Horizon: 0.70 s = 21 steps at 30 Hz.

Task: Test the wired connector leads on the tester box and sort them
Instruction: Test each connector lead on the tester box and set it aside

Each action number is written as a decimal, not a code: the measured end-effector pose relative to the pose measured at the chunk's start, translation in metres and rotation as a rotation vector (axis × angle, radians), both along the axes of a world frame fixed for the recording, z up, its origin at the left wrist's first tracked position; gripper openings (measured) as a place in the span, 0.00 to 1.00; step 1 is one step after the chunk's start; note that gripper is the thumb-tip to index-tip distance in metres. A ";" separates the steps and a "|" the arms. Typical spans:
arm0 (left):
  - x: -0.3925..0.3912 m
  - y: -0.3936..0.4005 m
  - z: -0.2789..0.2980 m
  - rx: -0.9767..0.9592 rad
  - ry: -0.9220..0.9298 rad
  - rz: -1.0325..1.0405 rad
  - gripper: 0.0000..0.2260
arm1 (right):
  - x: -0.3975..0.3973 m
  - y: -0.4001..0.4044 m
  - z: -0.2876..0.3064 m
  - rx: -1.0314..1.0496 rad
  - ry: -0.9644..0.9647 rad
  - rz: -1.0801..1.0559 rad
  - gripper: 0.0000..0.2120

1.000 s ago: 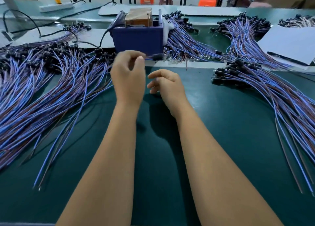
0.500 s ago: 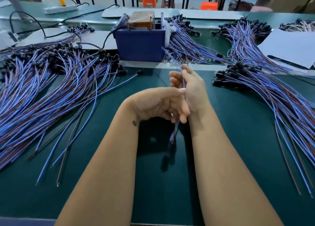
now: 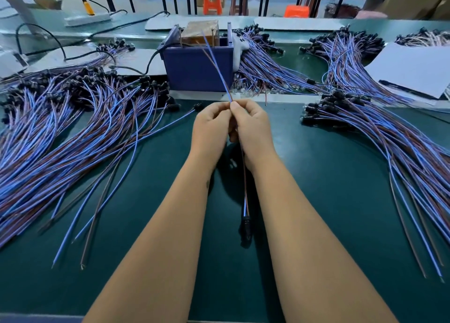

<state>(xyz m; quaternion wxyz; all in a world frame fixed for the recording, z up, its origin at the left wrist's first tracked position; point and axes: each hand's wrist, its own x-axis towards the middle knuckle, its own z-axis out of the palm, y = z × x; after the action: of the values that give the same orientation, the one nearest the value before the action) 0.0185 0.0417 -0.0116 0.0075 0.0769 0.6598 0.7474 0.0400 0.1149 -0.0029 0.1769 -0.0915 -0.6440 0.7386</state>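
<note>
Together, the left hand [image 3: 210,127] and right hand [image 3: 253,127] pinch one lead [image 3: 220,74] in their fingers near the tester box [image 3: 197,66] — its black connector [image 3: 245,222] hanging between the forearms above the table [image 3: 328,176].

Blue and brown leads [image 3: 60,137], black connectors [image 3: 244,221]; dark blue tester box [image 3: 197,69]; green mat [image 3: 341,188]

Even overhead brightness, soft shadows under the forearms, wide-angle bending at edges.
</note>
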 end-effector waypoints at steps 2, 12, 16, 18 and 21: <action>0.001 0.002 0.000 0.025 0.000 0.009 0.11 | -0.001 0.001 0.000 -0.014 -0.024 -0.027 0.06; -0.002 -0.004 0.003 0.134 -0.090 0.113 0.07 | 0.000 -0.001 -0.004 0.114 -0.055 0.000 0.05; -0.003 -0.007 0.004 0.166 -0.095 0.152 0.06 | 0.002 -0.001 -0.004 0.177 -0.043 0.013 0.05; -0.003 -0.006 0.004 0.130 -0.087 0.173 0.06 | 0.002 -0.002 -0.003 0.202 -0.038 -0.020 0.06; -0.004 -0.008 0.005 0.075 -0.088 0.216 0.06 | 0.002 -0.002 -0.003 0.214 -0.033 -0.105 0.06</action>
<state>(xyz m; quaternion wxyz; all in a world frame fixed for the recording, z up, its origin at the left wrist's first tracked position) 0.0141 0.0335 -0.0068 -0.0471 -0.0274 0.6349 0.7707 0.0420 0.1133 -0.0060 0.2134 -0.1178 -0.7164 0.6537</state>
